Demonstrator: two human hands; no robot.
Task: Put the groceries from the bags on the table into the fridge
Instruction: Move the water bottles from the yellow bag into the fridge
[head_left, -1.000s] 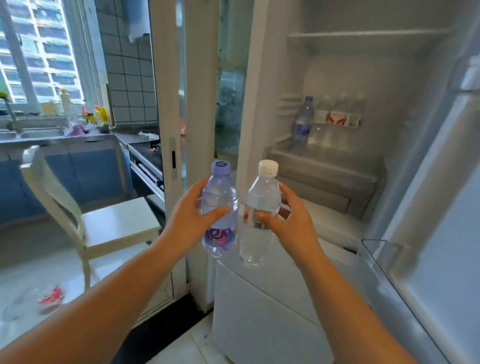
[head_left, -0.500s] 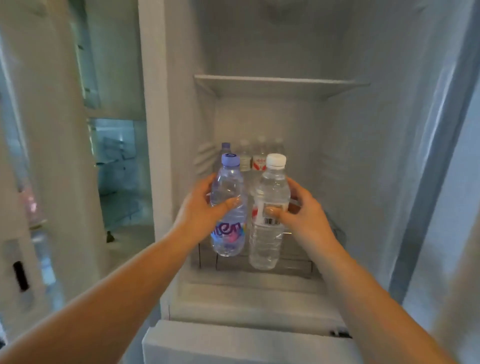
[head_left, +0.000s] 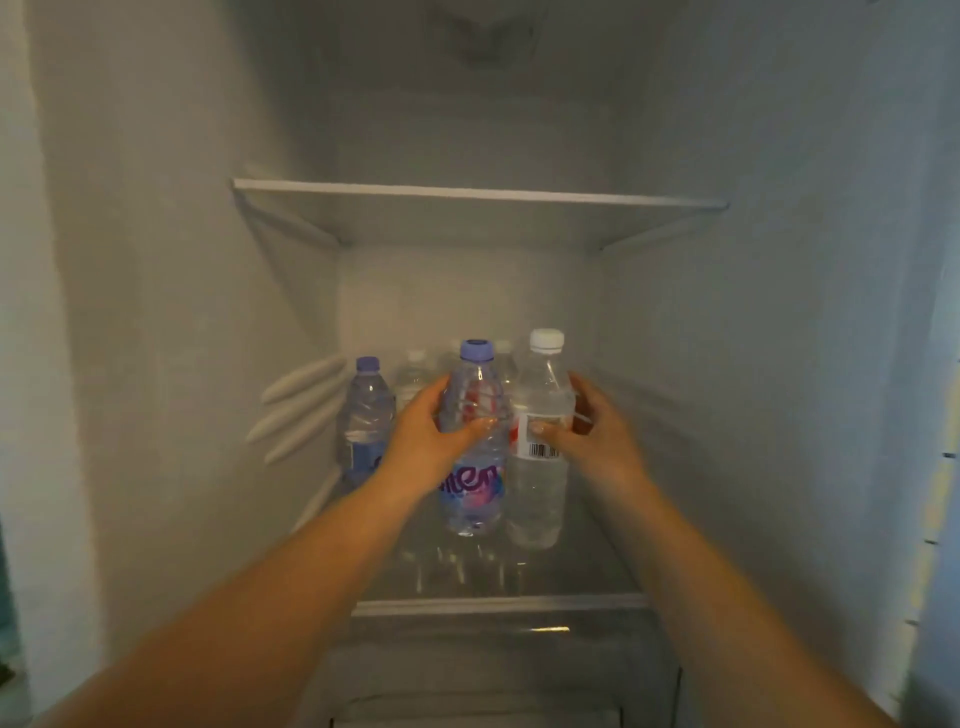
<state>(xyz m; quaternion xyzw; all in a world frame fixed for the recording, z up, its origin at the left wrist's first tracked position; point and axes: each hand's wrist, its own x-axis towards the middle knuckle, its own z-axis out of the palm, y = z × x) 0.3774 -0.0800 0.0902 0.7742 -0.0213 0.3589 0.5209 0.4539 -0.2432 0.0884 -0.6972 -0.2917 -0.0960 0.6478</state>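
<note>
Both arms reach into the open fridge. My left hand (head_left: 431, 441) grips a clear water bottle with a purple cap and purple label (head_left: 475, 488). My right hand (head_left: 587, 431) grips a clear water bottle with a white cap and a barcode label (head_left: 537, 499). Both bottles are upright, side by side, just above or on the glass shelf (head_left: 498, 603); whether they touch it I cannot tell. Behind them, another purple-capped bottle (head_left: 363, 421) stands at the left, and several white-capped bottles (head_left: 415, 374) stand at the back, partly hidden.
An upper glass shelf (head_left: 478, 195) spans the fridge above the bottles. White ribbed guides (head_left: 301, 410) stick out of the left wall. The right part of the lower shelf holds nothing. A drawer (head_left: 478, 691) sits below the shelf.
I have moved up to the fridge and carried both bottles forward into it, down to the lower shelf in front of the standing bottles. Both grips are unchanged.
</note>
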